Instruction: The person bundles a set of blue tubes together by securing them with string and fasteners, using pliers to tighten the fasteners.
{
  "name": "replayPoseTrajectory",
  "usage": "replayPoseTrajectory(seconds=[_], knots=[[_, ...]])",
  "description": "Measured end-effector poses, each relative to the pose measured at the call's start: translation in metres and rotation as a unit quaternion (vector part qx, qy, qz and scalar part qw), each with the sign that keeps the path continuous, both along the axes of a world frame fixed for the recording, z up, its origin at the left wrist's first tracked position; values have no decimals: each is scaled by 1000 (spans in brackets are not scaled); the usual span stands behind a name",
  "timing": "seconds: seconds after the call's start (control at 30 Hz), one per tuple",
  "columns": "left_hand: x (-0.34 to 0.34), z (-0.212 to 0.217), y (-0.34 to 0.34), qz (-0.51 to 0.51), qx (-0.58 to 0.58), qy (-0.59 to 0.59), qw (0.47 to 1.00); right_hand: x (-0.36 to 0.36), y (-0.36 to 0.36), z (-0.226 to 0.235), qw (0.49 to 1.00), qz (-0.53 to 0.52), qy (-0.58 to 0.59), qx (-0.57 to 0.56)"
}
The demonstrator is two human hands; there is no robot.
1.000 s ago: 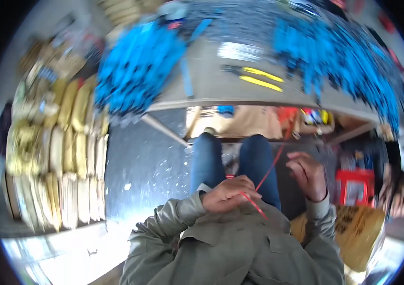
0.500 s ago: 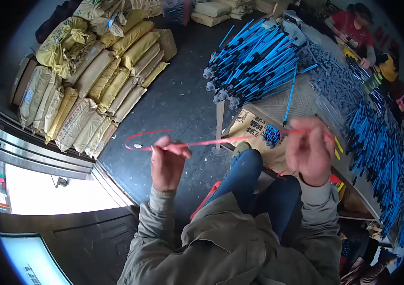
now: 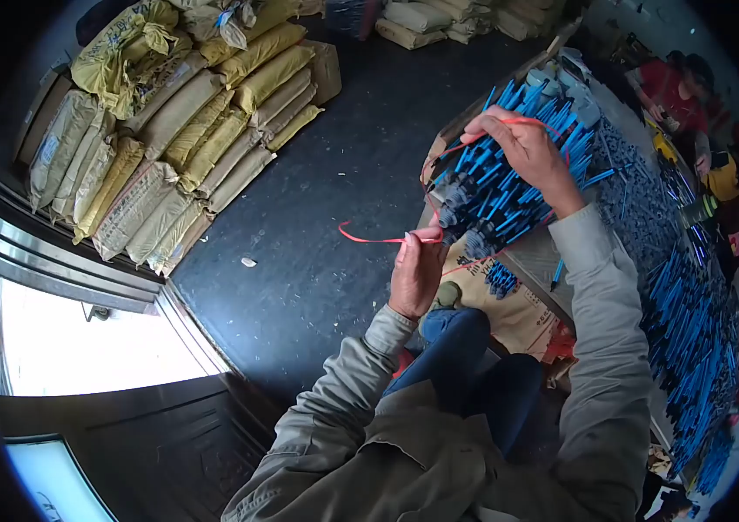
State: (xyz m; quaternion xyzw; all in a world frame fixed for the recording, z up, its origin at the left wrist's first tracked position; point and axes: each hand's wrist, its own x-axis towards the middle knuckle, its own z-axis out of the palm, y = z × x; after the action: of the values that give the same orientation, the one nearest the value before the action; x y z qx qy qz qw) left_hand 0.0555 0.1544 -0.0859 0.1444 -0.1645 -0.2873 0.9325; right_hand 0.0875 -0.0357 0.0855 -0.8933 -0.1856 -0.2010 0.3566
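My left hand [image 3: 415, 277] is closed, pinching a thin red plastic strap [image 3: 378, 240] whose loose end curls out to the left. Higher and to the right, my right hand [image 3: 528, 152] grips another length of the same strap over a big bundle of blue rods [image 3: 508, 204]. Between the hands the strap hangs in a loop by the bundle's near left side, and part of it is hidden. Grey fittings [image 3: 479, 244] cap the rods' near ends. Below the bundle, a small clump of blue and black pieces [image 3: 501, 278] lies on a brown paper sack [image 3: 521, 320].
Filled sacks [image 3: 204, 130] are stacked at the left, above a bright doorway [image 3: 73, 339]. Loose blue rods [image 3: 691, 313] and grey fittings [image 3: 621, 187] cover the table's right side. A person in red [image 3: 678, 96] sits beyond it.
Both hands have moved up toward the bundle with the strap, the left one also rightward. The strap, earlier stretched between them over my lap, now loops by the bundle. The view has shifted.
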Motion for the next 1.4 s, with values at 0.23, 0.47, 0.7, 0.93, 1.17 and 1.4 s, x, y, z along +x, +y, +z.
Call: replayPoseTrajectory(seconds=[0.23,0.47,0.7,0.93,1.17,1.4], knots=[[-51,7,-18,-62,88,-168,980,-78,-27,7,987,-81,-65,-119],[-5,56,21,288,247,-442,813,-85,-42,0,993,-104,10,-47],[64,131,-9,331,342,-438,763,-112,-64,11,952,-244,-149,113],[92,99,-81,130,369,-450,803,-184,-146,-27,821,-552,7,-146],[119,72,-117,3,450,-278,848,-193,-116,-67,833,-525,105,-139],[146,78,-126,-117,553,-281,776,-175,-60,-54,804,-562,90,-174]])
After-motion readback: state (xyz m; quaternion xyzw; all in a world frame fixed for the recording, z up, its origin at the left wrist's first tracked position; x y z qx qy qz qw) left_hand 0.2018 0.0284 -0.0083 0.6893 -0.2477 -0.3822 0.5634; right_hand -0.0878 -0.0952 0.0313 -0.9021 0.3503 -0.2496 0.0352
